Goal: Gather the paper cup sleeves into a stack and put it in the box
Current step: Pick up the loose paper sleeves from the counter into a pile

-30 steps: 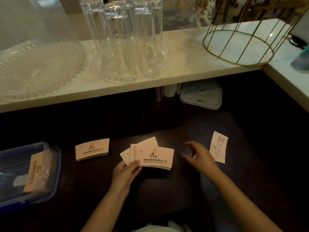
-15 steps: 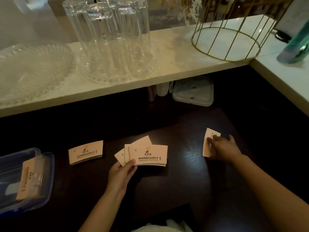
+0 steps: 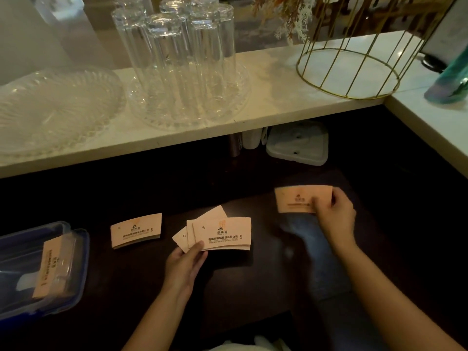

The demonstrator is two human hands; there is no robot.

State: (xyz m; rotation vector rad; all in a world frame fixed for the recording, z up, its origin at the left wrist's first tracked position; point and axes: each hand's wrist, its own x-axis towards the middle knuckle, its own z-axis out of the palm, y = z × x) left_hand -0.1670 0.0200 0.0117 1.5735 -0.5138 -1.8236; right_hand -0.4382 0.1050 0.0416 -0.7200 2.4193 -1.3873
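My left hand pinches a fanned bunch of tan paper cup sleeves just above the dark counter. My right hand holds a single sleeve by its right end, lifted and turned flat, to the right of the bunch. Another sleeve lies alone on the counter left of the bunch. At the far left stands a clear plastic box with a blue rim, and one sleeve lies inside it.
A pale shelf runs above the counter, carrying a glass platter, several upturned glasses on a glass tray and a gold wire basket. Under it sits a white lid. A teal bottle stands at the right.
My right hand reached to the sleeve lying at the right, took hold of it and lifted it, turning it flat. My left hand kept hold of the fanned bunch.
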